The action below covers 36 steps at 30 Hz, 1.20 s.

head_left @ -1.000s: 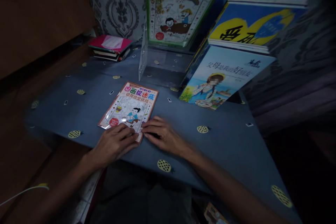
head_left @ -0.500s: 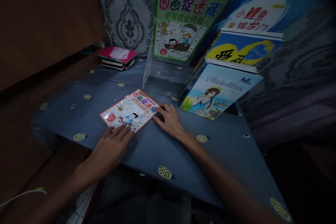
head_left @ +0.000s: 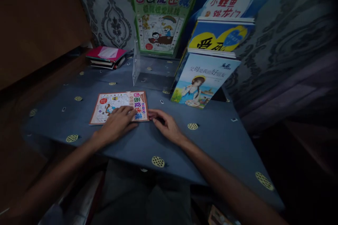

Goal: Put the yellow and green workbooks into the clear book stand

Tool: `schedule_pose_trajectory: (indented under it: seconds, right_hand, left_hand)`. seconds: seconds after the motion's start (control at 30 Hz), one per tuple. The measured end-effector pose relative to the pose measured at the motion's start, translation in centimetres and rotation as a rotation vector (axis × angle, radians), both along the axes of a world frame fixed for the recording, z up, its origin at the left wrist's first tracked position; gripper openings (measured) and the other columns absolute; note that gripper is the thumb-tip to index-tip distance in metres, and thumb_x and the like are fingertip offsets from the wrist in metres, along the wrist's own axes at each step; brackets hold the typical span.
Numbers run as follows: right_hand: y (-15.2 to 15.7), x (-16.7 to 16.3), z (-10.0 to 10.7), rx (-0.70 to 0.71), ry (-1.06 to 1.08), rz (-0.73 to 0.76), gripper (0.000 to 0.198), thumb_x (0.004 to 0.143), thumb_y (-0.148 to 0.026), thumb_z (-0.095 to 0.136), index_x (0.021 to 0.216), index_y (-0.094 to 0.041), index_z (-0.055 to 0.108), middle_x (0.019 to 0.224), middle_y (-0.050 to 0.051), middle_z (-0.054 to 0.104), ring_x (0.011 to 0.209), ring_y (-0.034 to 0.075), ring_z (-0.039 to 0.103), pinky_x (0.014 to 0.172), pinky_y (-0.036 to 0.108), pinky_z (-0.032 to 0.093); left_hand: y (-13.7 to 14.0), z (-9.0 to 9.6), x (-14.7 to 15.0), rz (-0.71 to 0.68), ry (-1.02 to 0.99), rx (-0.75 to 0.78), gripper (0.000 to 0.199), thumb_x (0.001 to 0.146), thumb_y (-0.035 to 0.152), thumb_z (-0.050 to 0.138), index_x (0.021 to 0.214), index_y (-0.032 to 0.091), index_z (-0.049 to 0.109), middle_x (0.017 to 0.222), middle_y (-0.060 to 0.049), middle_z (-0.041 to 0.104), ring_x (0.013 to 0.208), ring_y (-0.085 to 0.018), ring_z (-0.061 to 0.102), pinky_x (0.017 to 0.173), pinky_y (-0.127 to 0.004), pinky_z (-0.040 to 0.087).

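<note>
As before flat, booklet [head_left: 116,103] now lies sideways.

The worktop [head_left: 211,137] wears a dusky blue cloth dotted with pale yellow speckled ovals. The flat booklet [head_left: 111,105] has an orange-brown border around a white line drawing, with multicoloured characters. Far left, the stack of books [head_left: 105,58] is topped in pink-red. The standing book [head_left: 161,10] is green — the front book [head_left: 203,79] pale blue with a yellow-hatted figure. The wallpaper [head_left: 113,21] is grey damask.
</note>
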State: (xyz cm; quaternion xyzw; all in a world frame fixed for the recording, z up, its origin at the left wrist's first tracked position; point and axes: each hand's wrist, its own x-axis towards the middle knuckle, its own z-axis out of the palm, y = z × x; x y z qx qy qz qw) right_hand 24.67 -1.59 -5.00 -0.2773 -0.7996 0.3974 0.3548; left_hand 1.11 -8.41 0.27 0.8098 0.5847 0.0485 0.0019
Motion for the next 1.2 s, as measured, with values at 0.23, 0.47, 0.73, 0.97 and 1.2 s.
schedule_pose_trajectory:
  seconds: [0.23,0.47,0.73,0.97,1.2]
  right_hand:
    - [1.0,0.5,-0.5,-0.208,0.177,-0.05,0.036,0.095,-0.028,0.052,0.13,-0.021,0.061,0.112,0.009,0.075,0.094,0.019,0.073,0.087,0.036,0.057]
    - [-0.4,0.5,1.2,-0.006,-0.129,-0.092,0.046,0.093,-0.015,0.047,0.137,-0.022,0.059,0.113,0.006,0.077,0.101,0.022,0.067,0.089,0.038,0.054]
    - [-0.6,0.5,1.3,0.353,-0.36,-0.078,0.043,0.094,-0.012,0.049,0.132,-0.022,0.066,0.115,0.01,0.075,0.11,0.027,0.063,0.095,0.046,0.048]
    - [-1.0,0.4,1.8,0.497,-0.474,-0.064,0.028,0.1,-0.023,0.052,0.12,-0.02,0.072,0.122,0.01,0.075,0.118,0.029,0.061,0.106,0.052,0.043]
    - [-0.5,0.0,1.7,0.534,-0.682,-0.101,0.036,0.102,-0.032,0.053,0.131,-0.017,0.067,0.136,0.011,0.068,0.131,0.032,0.055,0.114,0.059,0.037]
  left_hand:
    - [2.9,-1.2,2.0,-0.118,-0.033,0.066,0.033,0.099,0.044,0.056,0.12,0.02,0.062,0.124,-0.011,0.065,0.118,-0.028,0.057,0.099,-0.043,0.047]
    - [2.7,-1.6,1.8,-0.141,-0.02,0.124,0.035,0.102,0.042,0.05,0.123,0.018,0.064,0.129,-0.013,0.066,0.119,-0.028,0.058,0.101,-0.044,0.046]
    - [3.0,-1.2,3.8,-0.039,0.093,0.081,0.035,0.101,0.044,0.052,0.118,0.017,0.066,0.123,-0.012,0.069,0.113,-0.028,0.062,0.09,-0.041,0.05]
    - [6.2,1.0,-2.8,0.076,0.066,0.001,0.036,0.103,0.037,0.048,0.132,0.021,0.063,0.134,-0.011,0.064,0.12,-0.029,0.059,0.1,-0.043,0.047]
    - [6.1,0.4,-6.1,0.156,0.061,-0.062,0.046,0.101,0.048,0.044,0.141,0.028,0.057,0.14,-0.011,0.058,0.12,-0.032,0.058,0.099,-0.046,0.047]
